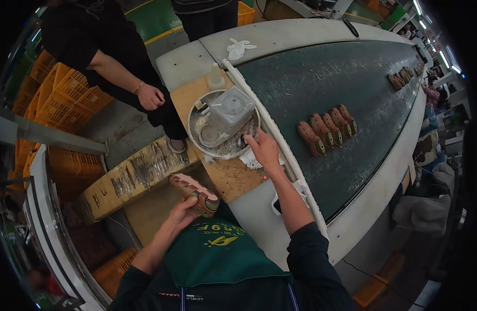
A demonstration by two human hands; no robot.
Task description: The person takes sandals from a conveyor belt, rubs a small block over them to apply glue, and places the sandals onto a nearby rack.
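Sandal (197, 194) in left hand (182, 213)

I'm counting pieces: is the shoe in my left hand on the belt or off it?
Off. The left hand holds the shoe near the apron, apart from the belt.

Dark sleeves, green apron, yellow print

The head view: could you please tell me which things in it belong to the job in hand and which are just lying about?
Likely in use: sandal in the left hand; round basin at the right hand; row of sandals on the belt.
Seemingly lying about: crumpled white cloth; orange crates.
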